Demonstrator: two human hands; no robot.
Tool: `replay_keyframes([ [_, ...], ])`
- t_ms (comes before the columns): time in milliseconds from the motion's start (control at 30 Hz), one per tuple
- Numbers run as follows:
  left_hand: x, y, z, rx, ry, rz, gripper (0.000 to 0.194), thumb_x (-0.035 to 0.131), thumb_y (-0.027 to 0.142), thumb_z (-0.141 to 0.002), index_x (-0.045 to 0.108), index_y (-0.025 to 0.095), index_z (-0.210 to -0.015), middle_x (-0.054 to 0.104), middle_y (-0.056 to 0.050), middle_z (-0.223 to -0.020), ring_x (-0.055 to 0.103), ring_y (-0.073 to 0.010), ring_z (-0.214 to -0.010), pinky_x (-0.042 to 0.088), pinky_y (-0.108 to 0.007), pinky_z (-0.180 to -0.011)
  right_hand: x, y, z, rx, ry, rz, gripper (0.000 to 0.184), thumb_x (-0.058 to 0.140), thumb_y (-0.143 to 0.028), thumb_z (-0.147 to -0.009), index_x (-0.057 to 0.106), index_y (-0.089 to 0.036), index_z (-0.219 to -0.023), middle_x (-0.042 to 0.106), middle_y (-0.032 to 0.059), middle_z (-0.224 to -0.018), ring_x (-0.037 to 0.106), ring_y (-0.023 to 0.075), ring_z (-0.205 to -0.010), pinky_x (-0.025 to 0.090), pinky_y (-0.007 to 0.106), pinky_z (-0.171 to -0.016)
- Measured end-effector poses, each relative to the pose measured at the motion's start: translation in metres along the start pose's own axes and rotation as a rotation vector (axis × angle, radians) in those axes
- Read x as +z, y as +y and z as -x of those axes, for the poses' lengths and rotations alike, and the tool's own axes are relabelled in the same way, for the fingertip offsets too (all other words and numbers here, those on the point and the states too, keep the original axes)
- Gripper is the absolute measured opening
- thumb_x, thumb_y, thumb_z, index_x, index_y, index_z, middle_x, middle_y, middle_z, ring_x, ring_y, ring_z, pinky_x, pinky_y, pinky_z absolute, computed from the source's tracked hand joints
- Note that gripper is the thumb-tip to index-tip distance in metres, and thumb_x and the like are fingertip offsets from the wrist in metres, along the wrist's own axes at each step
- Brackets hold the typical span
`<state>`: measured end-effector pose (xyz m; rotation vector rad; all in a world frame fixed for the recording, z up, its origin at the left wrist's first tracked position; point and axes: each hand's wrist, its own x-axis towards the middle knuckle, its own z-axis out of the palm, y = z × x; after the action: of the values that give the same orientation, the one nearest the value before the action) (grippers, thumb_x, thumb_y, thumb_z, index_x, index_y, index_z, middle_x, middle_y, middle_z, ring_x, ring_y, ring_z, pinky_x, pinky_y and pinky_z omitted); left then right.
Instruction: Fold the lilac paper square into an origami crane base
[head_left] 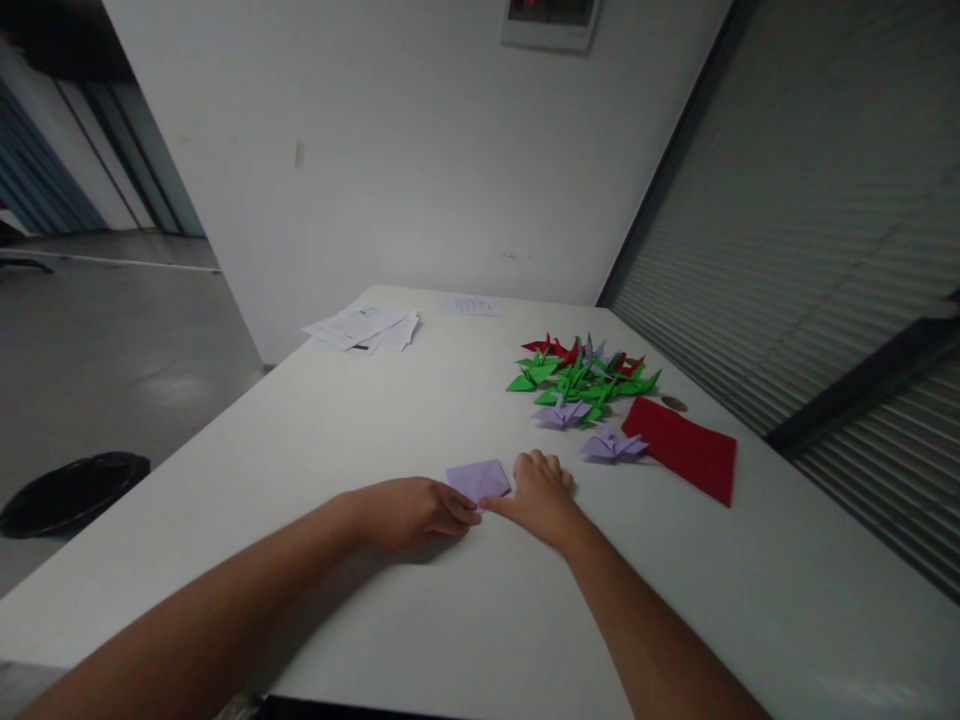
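Note:
A small piece of purple origami paper (478, 480), folded with creases and pointed corners, lies on the white table between my two hands. My left hand (416, 512) is closed at its near left edge, fingers together and tips pressing on the paper. From the right, my right hand (544, 498) stretches its thumb onto the near corner, close to the left fingertips; its other fingers curl down beside the paper's right edge. The near edge is partly hidden by the fingers. Just right of that hand sits a purple paper crane (613, 445).
Behind my right hand lies a pile of green, red and purple paper cranes (577, 375). Red paper (686, 445) and a small dark round object (673, 403) lie to the right, near the blinds (810, 230). Printed sheets (364, 328) rest back left. A black-lined bin (71, 490) stands beyond the left edge.

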<state>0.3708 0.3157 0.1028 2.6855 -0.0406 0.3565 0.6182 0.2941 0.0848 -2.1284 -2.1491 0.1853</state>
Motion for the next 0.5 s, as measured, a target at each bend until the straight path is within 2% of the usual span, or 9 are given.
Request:
replay_keyframes([
  [133, -0.002, 0.001, 0.000, 0.020, -0.039, -0.037, 0.033, 0.046, 0.000, -0.091, 0.073, 0.011, -0.105, 0.072, -0.019, -0.126, 0.064, -0.0258, -0.129, 0.045, -0.039, -0.121, -0.002, 0.011, -0.007, 0.075, -0.005, 0.017, 0.063, 0.068, -0.073, -0.080, 0.063, -0.016, -0.107, 0.059, 0.0190, -0.122, 0.050, 0.0414, -0.122, 0.039, 0.053, -0.095],
  [267, -0.002, 0.000, 0.004, 0.013, -0.053, -0.012, 0.033, 0.048, 0.001, -0.090, 0.073, 0.013, -0.109, 0.071, -0.018, -0.130, 0.063, -0.0266, -0.130, 0.045, -0.042, -0.121, -0.003, 0.017, -0.010, 0.095, -0.012, 0.033, 0.057, 0.065, -0.070, -0.085, 0.063, -0.017, -0.104, 0.060, 0.0186, -0.122, 0.051, 0.0410, -0.121, 0.041, 0.054, -0.094],
  [433, 0.001, -0.003, 0.007, -0.042, -0.008, 0.091, 0.038, 0.053, 0.005, -0.090, 0.076, 0.019, -0.116, 0.073, -0.013, -0.130, 0.066, -0.0272, -0.126, 0.048, -0.044, -0.118, -0.001, 0.018, -0.010, 0.040, 0.048, 0.010, 0.049, 0.070, -0.062, -0.086, 0.066, -0.017, -0.105, 0.063, 0.0186, -0.121, 0.054, 0.0410, -0.117, 0.044, 0.055, -0.093],
  [500, 0.002, -0.004, 0.009, -0.053, -0.006, 0.115, 0.040, 0.052, 0.005, -0.091, 0.075, 0.019, -0.120, 0.072, -0.013, -0.131, 0.065, -0.0270, -0.128, 0.048, -0.043, -0.117, -0.001, 0.020, -0.009, -0.089, 0.098, -0.038, 0.046, 0.073, -0.051, -0.087, 0.066, -0.019, -0.118, 0.062, 0.0180, -0.130, 0.053, 0.0392, -0.122, 0.045, 0.054, -0.097],
])
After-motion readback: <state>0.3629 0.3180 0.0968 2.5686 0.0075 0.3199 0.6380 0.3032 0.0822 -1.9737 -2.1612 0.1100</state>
